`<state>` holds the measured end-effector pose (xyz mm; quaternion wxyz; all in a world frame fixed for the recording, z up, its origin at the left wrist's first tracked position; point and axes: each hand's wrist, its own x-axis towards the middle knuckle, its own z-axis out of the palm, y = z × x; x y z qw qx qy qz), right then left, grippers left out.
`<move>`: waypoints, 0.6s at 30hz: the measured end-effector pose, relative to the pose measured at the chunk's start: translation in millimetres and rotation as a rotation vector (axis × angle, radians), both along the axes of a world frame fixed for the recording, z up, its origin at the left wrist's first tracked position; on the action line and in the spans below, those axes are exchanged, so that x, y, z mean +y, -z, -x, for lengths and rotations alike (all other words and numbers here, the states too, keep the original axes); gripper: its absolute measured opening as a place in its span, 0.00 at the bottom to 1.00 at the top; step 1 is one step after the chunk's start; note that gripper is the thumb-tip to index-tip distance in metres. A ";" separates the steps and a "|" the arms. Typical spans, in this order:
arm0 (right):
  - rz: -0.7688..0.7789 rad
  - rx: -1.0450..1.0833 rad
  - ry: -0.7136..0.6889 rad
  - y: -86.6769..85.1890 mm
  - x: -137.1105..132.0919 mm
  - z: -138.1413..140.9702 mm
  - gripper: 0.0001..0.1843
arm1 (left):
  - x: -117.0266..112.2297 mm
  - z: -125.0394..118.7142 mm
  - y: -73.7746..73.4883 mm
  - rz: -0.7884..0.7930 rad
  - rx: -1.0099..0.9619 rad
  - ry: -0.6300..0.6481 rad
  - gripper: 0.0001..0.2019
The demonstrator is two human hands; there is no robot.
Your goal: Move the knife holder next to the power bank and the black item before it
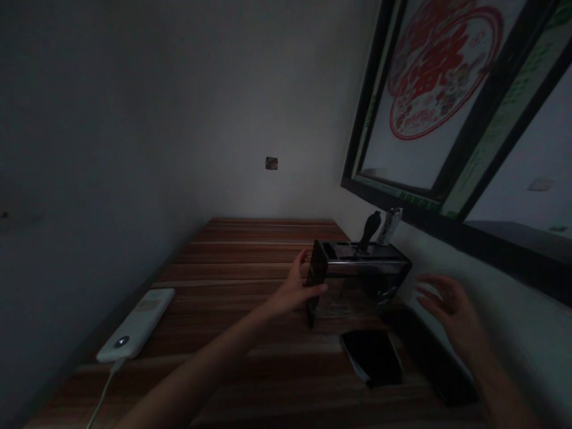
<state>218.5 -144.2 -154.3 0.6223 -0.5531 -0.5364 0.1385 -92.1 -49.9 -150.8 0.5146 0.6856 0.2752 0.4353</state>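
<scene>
Because the room is very dark, small things are hard to see. The left hand (pixel 295 289) has its fingers and thumb wrapped on the dark end of the toaster (pixel 361 280). The toaster stands on the bench (pixel 250 250), close to the wall under the window (pixel 447 119). The right hand (pixel 447 304) is in the air just beside the other end, with its fingers spread wide and holding nothing.

I think the toaster could tip or slide, because only one hand grips it, and only at one end. Its sides look shiny and smooth, so fingers could slip.

A black flat thing (pixel 373 356) lies on the bench just in front of the toaster, and a longer dark thing (pixel 431 357) lies to the right of that. The toaster could bump them or land on them. A small dark thing (pixel 370 229) and a pale little tube (pixel 389 226) stand behind the toaster and could get knocked over. The white power bank (pixel 138 322) and its cable (pixel 103 393) lie well apart on the left, so they look safe
</scene>
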 end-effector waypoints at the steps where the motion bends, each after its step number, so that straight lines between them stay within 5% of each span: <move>1: 0.019 0.012 -0.041 3.3 9.5 -9.0 0.28 | 2.0 -4.9 -3.2 0.002 -0.002 0.022 0.50; 6: 0.203 0.042 -0.355 -4.5 46.9 -30.2 0.45 | 7.6 -14.8 -18.0 0.032 -0.011 0.106 0.50; 10: 0.304 0.069 -0.568 -14.1 63.0 -32.7 0.45 | 15.0 -12.7 -18.2 -0.029 0.052 0.073 0.46; 18: 0.418 0.181 -0.590 5.1 83.8 -52.5 0.42 | 27.6 -11.5 -7.2 -0.147 0.151 -0.073 0.46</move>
